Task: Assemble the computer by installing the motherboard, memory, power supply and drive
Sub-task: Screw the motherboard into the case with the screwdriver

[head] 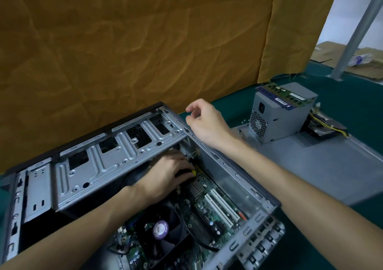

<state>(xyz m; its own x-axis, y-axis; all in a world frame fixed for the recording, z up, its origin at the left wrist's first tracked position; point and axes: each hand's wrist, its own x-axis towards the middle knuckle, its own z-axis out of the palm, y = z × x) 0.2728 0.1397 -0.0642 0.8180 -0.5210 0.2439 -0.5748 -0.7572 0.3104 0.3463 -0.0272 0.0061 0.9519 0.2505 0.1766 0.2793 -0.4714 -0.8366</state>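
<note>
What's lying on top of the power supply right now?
Two memory sticks lie flat on the power supply, one blue and one green. Wires trail behind it; the rest behind is hidden.

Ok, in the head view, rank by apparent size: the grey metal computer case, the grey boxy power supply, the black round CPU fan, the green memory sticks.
1. Grey metal computer case
2. Grey boxy power supply
3. Black round CPU fan, though it sits nearer the camera, so the gap is unsure
4. Green memory sticks lying on the supply

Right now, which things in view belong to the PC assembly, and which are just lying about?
Job: computer case, motherboard, power supply, memory sticks, drive, screwdriver in left hand.
Lying about: plastic bottle, cardboard.
</note>
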